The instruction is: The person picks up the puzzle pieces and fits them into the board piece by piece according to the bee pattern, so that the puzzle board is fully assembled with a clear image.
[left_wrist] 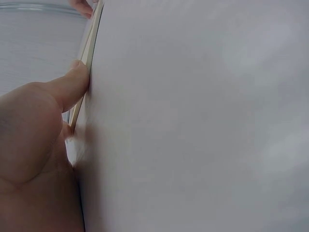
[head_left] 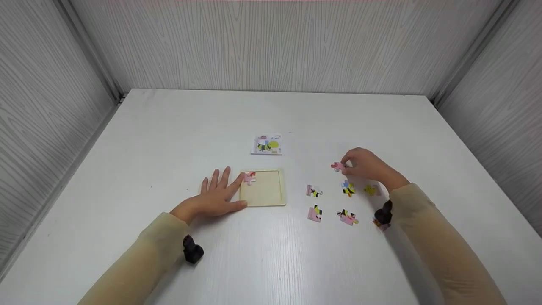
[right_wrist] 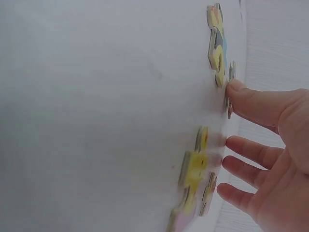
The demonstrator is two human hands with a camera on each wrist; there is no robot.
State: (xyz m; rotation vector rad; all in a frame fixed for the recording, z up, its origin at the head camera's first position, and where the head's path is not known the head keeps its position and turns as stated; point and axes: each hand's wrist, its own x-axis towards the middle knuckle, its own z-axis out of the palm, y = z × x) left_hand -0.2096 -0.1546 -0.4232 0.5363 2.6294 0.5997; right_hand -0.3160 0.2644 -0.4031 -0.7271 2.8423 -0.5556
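Observation:
My left hand (head_left: pixel 217 198) lies with fingers spread at the left side of a shallow wooden puzzle tray (head_left: pixel 263 197). Its index finger touches the upper left corner and its thumb (left_wrist: pixel 75 84) rests against the lower left edge. One pink and red puzzle piece (head_left: pixel 249 178) sits in the tray's upper left corner. To the right, my right hand (head_left: pixel 365 163) pinches a pink puzzle piece (head_left: pixel 337 167) between thumb and finger, low over the table. Close below this hand lie a blue, yellow and black piece (head_left: pixel 348 189) and a yellow piece (head_left: pixel 371 190).
A picture card (head_left: pixel 266 145) with a bee stands behind the tray. Nearer me lie more pieces: a white and black one (head_left: pixel 314 191), two pink ones (head_left: pixel 314 214), (head_left: pixel 348 217) and one partly hidden by the right wrist camera (head_left: pixel 383 212). Walls enclose the table's back and sides.

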